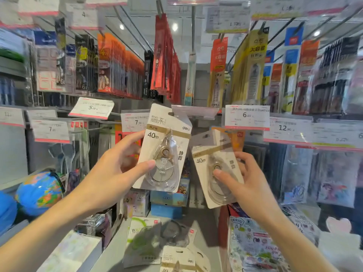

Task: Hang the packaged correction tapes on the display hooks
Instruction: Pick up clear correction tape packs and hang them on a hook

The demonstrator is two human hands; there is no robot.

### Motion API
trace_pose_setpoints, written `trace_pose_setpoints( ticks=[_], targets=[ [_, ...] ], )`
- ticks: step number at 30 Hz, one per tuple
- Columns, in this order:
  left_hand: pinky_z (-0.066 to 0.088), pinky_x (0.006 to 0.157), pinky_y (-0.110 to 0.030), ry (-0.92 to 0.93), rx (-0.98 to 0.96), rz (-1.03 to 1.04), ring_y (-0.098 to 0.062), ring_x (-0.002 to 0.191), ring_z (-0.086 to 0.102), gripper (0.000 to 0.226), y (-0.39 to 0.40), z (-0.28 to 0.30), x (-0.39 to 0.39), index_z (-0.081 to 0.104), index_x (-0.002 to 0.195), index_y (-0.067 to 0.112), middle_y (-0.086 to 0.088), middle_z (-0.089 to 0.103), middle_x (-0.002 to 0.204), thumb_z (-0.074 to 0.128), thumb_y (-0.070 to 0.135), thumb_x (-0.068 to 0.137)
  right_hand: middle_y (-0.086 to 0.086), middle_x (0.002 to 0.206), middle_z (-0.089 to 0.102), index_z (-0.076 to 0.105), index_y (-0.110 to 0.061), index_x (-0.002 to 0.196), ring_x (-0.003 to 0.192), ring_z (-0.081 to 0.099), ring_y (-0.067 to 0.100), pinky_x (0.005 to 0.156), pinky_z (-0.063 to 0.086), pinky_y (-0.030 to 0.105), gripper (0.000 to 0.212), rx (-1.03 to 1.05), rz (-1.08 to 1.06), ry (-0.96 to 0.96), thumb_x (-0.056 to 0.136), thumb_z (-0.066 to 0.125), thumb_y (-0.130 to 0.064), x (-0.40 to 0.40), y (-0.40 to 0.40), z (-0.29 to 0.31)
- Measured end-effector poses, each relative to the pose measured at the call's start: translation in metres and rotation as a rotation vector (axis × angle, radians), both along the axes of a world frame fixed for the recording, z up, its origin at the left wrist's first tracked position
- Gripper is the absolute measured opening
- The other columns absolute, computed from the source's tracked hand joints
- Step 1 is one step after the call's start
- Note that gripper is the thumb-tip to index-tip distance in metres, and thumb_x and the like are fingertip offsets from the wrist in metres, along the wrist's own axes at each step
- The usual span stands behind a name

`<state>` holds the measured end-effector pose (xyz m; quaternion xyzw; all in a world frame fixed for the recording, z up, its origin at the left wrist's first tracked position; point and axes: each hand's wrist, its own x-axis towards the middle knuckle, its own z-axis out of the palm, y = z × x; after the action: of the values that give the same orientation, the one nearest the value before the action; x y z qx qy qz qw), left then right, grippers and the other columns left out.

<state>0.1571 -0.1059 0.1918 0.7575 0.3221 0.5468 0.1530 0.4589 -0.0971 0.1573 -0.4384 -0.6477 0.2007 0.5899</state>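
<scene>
Packs of correction tape are sitting one in each hand, raised in front of the hook display. The left hand (117,169) is gripping the left pack (163,148) by its left edge, thumb pressing on the clear blister, fingers curled behind the card. This pack is standing nearly upright, its hang hole at the top lying just beside the clear label holder (194,111) at the tip of a hook; whether the hook is passing through the hole I cannot tell. The right hand (247,183) is pinching the right pack (214,165), thumb on the blister, fingers wrapping the right edge. That pack is tilting with its top leaning left, lower than the first, close to it but apart.

Below the hands, more packs (176,258) are lying flat on the grey shelf (208,228), next to a green-printed pack (143,240). Price tags (247,117) are hanging along the rails. Red and yellow pen packets (163,55) are dangling from the upper hooks. A blue globe (39,193) is resting low on the left.
</scene>
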Motion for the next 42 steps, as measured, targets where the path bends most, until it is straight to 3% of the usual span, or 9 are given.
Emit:
trace_pose_setpoints(
  ticks=[5, 16, 20, 24, 26, 29, 32, 36, 42],
  targets=[
    [0.056, 0.078, -0.014, 0.006, 0.000, 0.023, -0.006, 0.090, 0.077, 0.057, -0.001, 0.004, -0.002, 0.050, 0.131, 0.048, 0.023, 0.076, 0.110, 0.069, 0.010, 0.093, -0.027, 0.104, 0.074, 0.050, -0.045, 0.116, 0.086, 0.076, -0.004, 0.062, 0.055, 0.010, 0.041, 0.013, -0.026, -0.010, 0.086, 0.078, -0.045, -0.025, 0.017, 0.003],
    [0.053, 0.078, -0.009, 0.021, 0.010, 0.020, -0.005, 0.092, 0.076, 0.056, 0.000, 0.004, -0.010, 0.050, 0.128, 0.053, 0.020, 0.077, 0.111, 0.069, 0.014, 0.093, -0.020, 0.098, 0.074, 0.049, -0.051, 0.102, 0.089, 0.073, -0.005, 0.081, 0.061, 0.033, 0.035, 0.011, -0.063, 0.088, 0.083, 0.078, -0.052, -0.048, 0.034, 0.005],
    [0.054, 0.079, -0.010, 0.018, 0.008, 0.008, -0.005, 0.093, 0.076, 0.055, 0.002, 0.003, -0.009, 0.049, 0.127, 0.057, 0.025, 0.076, 0.112, 0.069, 0.021, 0.091, -0.013, 0.134, 0.062, 0.041, -0.046, 0.133, 0.125, 0.061, 0.010, 0.108, 0.051, 0.044, 0.060, 0.027, -0.098, 0.090, 0.084, 0.074, -0.055, -0.055, 0.036, 0.000],
    [0.055, 0.079, -0.010, -0.002, -0.012, -0.009, -0.004, 0.094, 0.076, 0.054, 0.004, 0.000, -0.007, 0.048, 0.126, 0.061, 0.029, 0.075, 0.110, 0.069, 0.028, 0.088, -0.033, 0.144, 0.043, 0.033, -0.039, 0.153, 0.137, 0.039, -0.003, 0.106, 0.034, 0.023, 0.075, 0.090, -0.164, 0.020, 0.090, 0.072, -0.048, -0.062, 0.045, -0.003],
    [0.055, 0.080, -0.011, -0.018, -0.028, -0.022, -0.006, 0.094, 0.076, 0.054, 0.005, -0.002, -0.006, 0.050, 0.128, 0.058, 0.024, 0.075, 0.111, 0.069, 0.034, 0.084, -0.042, 0.141, 0.035, 0.026, -0.041, 0.158, 0.133, 0.036, -0.007, 0.106, 0.032, 0.021, 0.079, 0.085, -0.179, -0.016, 0.094, 0.070, -0.039, -0.068, 0.051, -0.001],
    [0.057, 0.081, -0.016, -0.047, -0.053, -0.034, -0.008, 0.094, 0.077, 0.057, 0.008, -0.007, -0.006, 0.049, 0.132, 0.055, 0.019, 0.076, 0.112, 0.069, 0.036, 0.083, -0.007, 0.142, 0.063, 0.016, -0.037, 0.162, 0.111, 0.069, 0.019, 0.101, 0.055, 0.043, 0.084, 0.026, -0.237, -0.082, 0.094, 0.065, -0.027, -0.074, 0.060, 0.001],
    [0.061, 0.079, -0.026, -0.046, -0.078, -0.020, -0.009, 0.096, 0.077, 0.058, 0.011, -0.013, -0.008, 0.047, 0.138, 0.052, 0.019, 0.076, 0.113, 0.070, 0.029, 0.090, -0.006, 0.074, 0.067, 0.012, -0.037, 0.162, 0.059, 0.064, 0.015, 0.071, 0.062, 0.042, 0.086, -0.032, -0.268, -0.167, 0.093, 0.062, -0.026, -0.071, 0.063, 0.001],
    [0.057, 0.081, -0.029, -0.063, -0.113, -0.005, -0.010, 0.098, 0.076, 0.058, 0.017, -0.024, -0.008, 0.045, 0.137, 0.055, 0.017, 0.076, 0.114, 0.071, 0.033, 0.089, -0.022, 0.082, 0.063, 0.034, -0.038, 0.154, 0.066, 0.064, -0.009, 0.067, 0.050, 0.023, 0.062, 0.029, -0.252, -0.218, 0.099, 0.061, -0.041, -0.059, 0.055, 0.003],
    [0.055, 0.081, -0.028, -0.097, -0.181, -0.040, -0.012, 0.099, 0.076, 0.057, 0.023, -0.045, 0.003, 0.046, 0.138, 0.050, 0.013, 0.077, 0.116, 0.071, 0.024, 0.094, -0.022, 0.111, 0.070, 0.062, -0.035, 0.128, 0.094, 0.067, -0.008, 0.088, 0.057, 0.025, 0.034, -0.041, -0.112, -0.143, 0.097, 0.065, -0.046, -0.039, 0.033, -0.005]
  ],
)
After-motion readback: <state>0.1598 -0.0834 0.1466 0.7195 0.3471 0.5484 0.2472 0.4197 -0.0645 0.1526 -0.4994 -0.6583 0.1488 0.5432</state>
